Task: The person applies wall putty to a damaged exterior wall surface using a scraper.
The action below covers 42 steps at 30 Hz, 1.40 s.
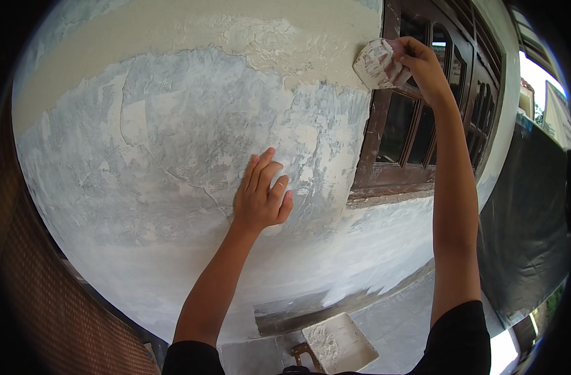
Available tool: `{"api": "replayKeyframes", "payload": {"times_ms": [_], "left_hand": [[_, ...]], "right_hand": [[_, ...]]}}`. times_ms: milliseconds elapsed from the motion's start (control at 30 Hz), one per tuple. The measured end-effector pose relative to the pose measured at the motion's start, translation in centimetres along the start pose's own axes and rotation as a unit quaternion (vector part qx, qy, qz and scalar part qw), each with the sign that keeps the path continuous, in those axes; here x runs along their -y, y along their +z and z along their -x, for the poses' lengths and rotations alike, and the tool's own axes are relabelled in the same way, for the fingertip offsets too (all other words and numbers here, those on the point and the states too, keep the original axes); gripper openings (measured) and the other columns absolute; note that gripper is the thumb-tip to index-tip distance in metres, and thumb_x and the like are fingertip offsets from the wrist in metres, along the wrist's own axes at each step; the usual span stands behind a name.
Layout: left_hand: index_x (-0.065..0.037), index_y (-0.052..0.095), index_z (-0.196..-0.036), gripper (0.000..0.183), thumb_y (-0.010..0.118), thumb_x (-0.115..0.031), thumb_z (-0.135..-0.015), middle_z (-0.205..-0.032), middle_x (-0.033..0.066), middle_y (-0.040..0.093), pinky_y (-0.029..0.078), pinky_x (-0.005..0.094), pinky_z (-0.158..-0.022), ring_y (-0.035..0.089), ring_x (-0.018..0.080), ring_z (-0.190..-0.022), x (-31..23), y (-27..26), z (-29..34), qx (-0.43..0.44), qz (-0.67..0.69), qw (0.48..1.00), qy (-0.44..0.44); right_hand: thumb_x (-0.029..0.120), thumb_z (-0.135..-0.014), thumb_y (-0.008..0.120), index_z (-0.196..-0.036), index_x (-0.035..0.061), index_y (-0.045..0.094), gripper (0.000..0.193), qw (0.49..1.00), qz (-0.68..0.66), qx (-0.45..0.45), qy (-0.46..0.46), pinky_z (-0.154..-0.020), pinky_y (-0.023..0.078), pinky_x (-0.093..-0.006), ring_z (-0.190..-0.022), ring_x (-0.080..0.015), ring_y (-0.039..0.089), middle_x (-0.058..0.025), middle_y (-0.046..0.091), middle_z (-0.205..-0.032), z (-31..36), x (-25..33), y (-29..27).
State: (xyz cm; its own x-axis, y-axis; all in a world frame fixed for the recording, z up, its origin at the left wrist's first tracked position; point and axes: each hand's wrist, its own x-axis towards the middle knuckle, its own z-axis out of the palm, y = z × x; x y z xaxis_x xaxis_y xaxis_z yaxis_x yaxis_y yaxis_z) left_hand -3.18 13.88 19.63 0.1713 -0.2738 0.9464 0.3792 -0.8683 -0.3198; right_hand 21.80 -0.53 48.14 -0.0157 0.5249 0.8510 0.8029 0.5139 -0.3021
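Note:
My right hand (420, 65) is raised at the upper right, its fingers pinching a flat putty spreader (378, 65) caked with off-white putty. The spreader lies against the wall's edge beside the dark brown window frame (395, 9). Lower and to the left, my left hand (262, 194) rests on the wall (179, 137) with its fingers apart and holds nothing. Fresh cream putty (235, 31) covers a band along the wall's top, with a ragged lower edge. Below that band the wall is patchy grey and white, with a thin crack running through it.
A white tub (342, 344) with putty inside stands low in front of me, beside a brown, partly hidden object (305, 355). Woven brown matting (60, 294) lines the left side. A dark sheet (526, 219) hangs at the right, past the window.

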Motion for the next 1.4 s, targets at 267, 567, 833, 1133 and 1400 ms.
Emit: {"api": "replayKeyframes", "payload": {"times_ms": [267, 567, 833, 1133, 1400], "left_hand": [[-0.007, 0.043, -0.109, 0.028, 0.055, -0.016, -0.084, -0.114, 0.0169, 0.051, 0.031, 0.0588, -0.109, 0.047, 0.0410, -0.127, 0.2, -0.1, 0.0, -0.004, 0.002, 1.000, -0.001], [-0.007, 0.044, -0.108, 0.027, 0.054, -0.016, -0.084, -0.113, 0.0168, 0.051, 0.030, 0.0581, -0.110, 0.047, 0.0410, -0.127, 0.1, -0.1, 0.0, -0.004, 0.003, 1.000, -0.002], [-0.007, 0.043, -0.109, 0.028, 0.054, -0.016, -0.085, -0.113, 0.0173, 0.052, 0.031, 0.0594, -0.109, 0.048, 0.0412, -0.126, 0.1, -0.1, 0.0, -0.007, 0.009, 1.000, 0.000], [-0.006, 0.043, -0.110, 0.028, 0.054, -0.017, -0.086, -0.114, 0.0173, 0.051, 0.031, 0.0597, -0.109, 0.047, 0.0417, -0.127, 0.3, -0.1, 0.1, -0.009, 0.017, 1.000, 0.003], [-0.007, 0.043, -0.109, 0.028, 0.054, -0.016, -0.086, -0.114, 0.0173, 0.051, 0.031, 0.0599, -0.109, 0.048, 0.0417, -0.127, 0.2, 0.0, 0.0, -0.007, 0.020, 1.000, 0.006]], "right_hand": [[0.000, -0.087, 0.056, -0.111, -0.0009, 0.062, 0.025, 1.000, -0.014, -0.018, 0.012, -0.086, 0.044, -0.0277, -0.089, -0.0124, 0.057, -0.0046, 0.065, -0.098, -0.6, -1.1, 0.4], [0.000, -0.086, 0.055, -0.112, 0.0000, 0.063, 0.027, 0.999, 0.032, 0.003, 0.008, -0.083, 0.046, -0.0271, -0.088, -0.0120, 0.058, -0.0052, 0.065, -0.097, -0.2, -0.5, 0.4], [0.002, -0.086, 0.054, -0.113, -0.0007, 0.062, 0.028, 1.000, 0.026, -0.004, 0.006, -0.082, 0.048, -0.0275, -0.086, -0.0131, 0.059, -0.0057, 0.065, -0.098, -0.2, -1.4, 0.4], [0.002, -0.086, 0.053, -0.112, -0.0012, 0.062, 0.027, 0.999, 0.035, 0.006, 0.022, -0.074, 0.051, -0.0274, -0.084, -0.0136, 0.061, -0.0072, 0.065, -0.096, 0.2, -0.9, 0.9], [0.001, -0.087, 0.051, -0.111, 0.0002, 0.061, 0.026, 0.998, 0.024, -0.009, 0.049, -0.077, 0.049, -0.0254, -0.082, -0.0131, 0.061, -0.0052, 0.064, -0.096, 0.5, -2.0, 0.9]]}}
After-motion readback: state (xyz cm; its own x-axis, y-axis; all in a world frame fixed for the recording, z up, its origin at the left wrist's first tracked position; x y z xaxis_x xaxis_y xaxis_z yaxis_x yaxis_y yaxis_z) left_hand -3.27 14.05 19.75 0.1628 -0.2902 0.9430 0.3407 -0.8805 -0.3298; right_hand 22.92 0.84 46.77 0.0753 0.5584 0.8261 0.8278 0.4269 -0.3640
